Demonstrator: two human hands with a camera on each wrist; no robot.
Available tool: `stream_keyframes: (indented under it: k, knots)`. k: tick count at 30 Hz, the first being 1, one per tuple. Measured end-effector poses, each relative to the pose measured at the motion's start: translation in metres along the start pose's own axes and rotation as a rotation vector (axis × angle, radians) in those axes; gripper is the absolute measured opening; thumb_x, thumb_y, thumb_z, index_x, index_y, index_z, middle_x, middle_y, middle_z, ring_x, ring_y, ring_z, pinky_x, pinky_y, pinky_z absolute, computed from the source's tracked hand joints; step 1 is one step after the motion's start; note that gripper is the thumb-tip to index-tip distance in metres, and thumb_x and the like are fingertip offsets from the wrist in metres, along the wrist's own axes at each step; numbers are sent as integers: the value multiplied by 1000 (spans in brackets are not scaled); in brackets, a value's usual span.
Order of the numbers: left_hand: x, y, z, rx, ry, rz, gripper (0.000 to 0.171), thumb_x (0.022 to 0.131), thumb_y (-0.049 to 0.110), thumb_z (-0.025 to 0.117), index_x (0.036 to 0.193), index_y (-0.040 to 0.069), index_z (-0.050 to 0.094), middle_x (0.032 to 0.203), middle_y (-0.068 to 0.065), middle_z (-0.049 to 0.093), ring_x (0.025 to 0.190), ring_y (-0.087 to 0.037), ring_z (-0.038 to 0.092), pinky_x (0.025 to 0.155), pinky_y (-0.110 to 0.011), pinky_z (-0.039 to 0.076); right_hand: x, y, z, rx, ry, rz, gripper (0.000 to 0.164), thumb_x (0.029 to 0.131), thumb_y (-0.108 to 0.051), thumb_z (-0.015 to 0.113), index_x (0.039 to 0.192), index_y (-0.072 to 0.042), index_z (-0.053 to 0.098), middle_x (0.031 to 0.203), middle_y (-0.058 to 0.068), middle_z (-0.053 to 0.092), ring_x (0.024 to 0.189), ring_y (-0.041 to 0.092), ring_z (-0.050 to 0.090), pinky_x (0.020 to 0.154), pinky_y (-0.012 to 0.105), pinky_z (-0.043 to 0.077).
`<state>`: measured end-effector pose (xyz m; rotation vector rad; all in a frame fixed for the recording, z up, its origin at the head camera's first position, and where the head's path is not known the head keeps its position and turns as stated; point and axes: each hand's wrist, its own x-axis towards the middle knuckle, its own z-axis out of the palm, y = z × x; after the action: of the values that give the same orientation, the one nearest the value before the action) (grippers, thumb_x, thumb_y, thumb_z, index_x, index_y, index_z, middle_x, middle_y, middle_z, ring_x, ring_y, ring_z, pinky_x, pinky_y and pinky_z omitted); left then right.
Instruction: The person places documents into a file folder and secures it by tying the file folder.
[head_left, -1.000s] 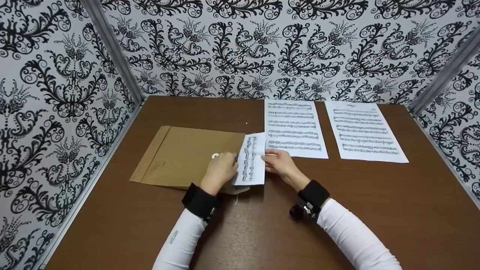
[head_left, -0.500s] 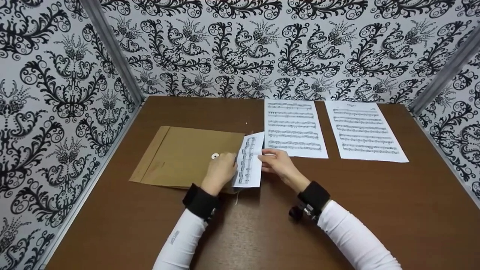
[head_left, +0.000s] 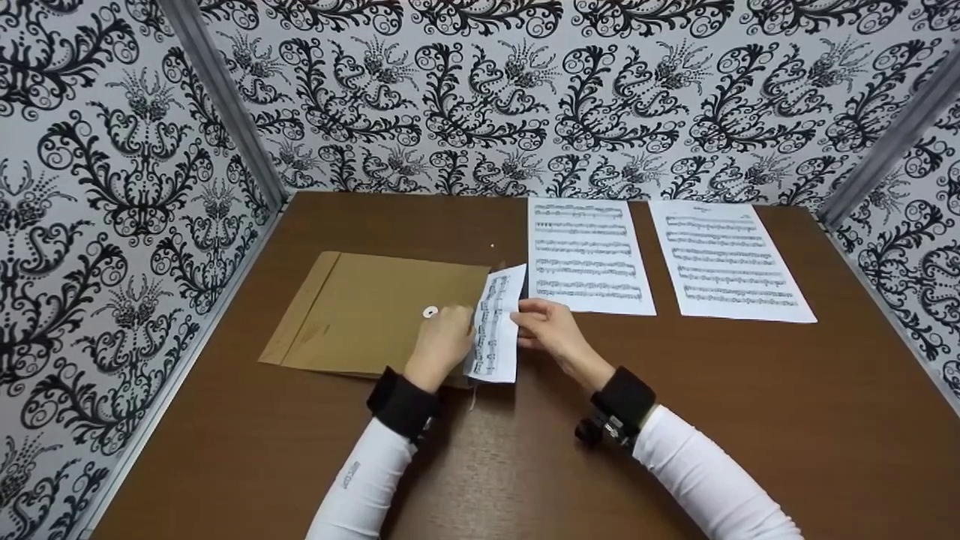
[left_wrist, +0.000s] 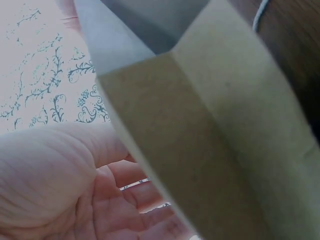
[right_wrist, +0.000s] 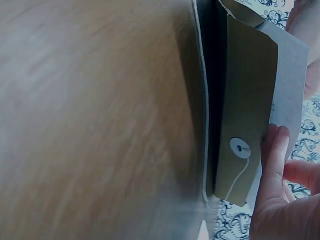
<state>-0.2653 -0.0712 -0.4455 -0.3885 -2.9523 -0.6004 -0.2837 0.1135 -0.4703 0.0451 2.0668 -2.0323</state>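
Note:
A brown envelope lies on the table with its opening to the right. My left hand grips the envelope's upper layer at that opening; the left wrist view shows thumb and fingers about its edge. A sheet of music stands partly inside the envelope and bows upward. At its right edge, my right hand pinches the sheet, thumb on top. In the right wrist view, the flap bears a white button with a string. The sheet's inner end is hidden.
Two more sheets of music lie flat toward the back: a nearer one and one farther right. Brown tabletop extends in front of the envelope. Patterned walls border the table.
My right hand has moved slightly left, pushing the sheet farther into the envelope. The sheet's visible part is narrower and more bowed. My left hand stays at the opening.

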Motion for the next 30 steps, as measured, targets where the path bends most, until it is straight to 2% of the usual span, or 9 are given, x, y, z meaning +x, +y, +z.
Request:
stream_keyframes:
  k: [3,6,12,15,20,25,30]
  knots:
    - [0,1,0,0,-5,-5,12,94,8,66,93,-2,71,97,-22,75,90,-39,73,74,-53,59,-1,-4,1,-17,-16,-15,39,98,-5,62,133,11,58,115,21,76,75,7,73,72,23,63]
    - [0,1,0,2,-5,-5,12,94,8,66,92,-2,71,95,-21,75,89,-38,73,74,-53,59,-1,-4,0,-35,-47,-17,40,98,-6,62,134,12,56,110,18,77,75,7,73,72,24,63]
    - [-2,1,1,5,2,2,10,93,7,66,89,-2,69,93,-21,74,87,-38,73,72,-53,59,5,2,-6,-72,-74,70,42,96,-3,62,134,13,53,92,3,76,73,6,72,71,23,63]
    - [-3,1,1,11,9,4,10,93,6,65,89,-2,69,94,-22,75,89,-39,73,73,-53,59,7,7,-9,-80,-78,109,43,96,-2,63,134,13,52,89,1,74,73,6,71,71,22,62]
    - [-3,2,3,31,21,-6,12,94,6,63,91,-2,69,95,-22,75,90,-39,74,71,-54,59,9,11,-12,-69,-45,146,46,98,-2,62,139,14,50,97,7,74,76,6,71,70,19,61]
    - [-4,4,3,79,58,-13,12,93,6,63,92,-3,71,93,-21,75,87,-39,74,69,-53,60,9,13,-10,-28,16,131,42,97,0,61,135,15,54,95,7,74,74,6,69,67,17,60]
    - [-5,6,3,95,65,-4,10,93,4,64,90,-3,70,91,-21,75,84,-38,74,67,-52,59,10,15,-4,-10,56,116,40,96,1,62,133,15,54,96,10,73,72,6,68,65,17,59]
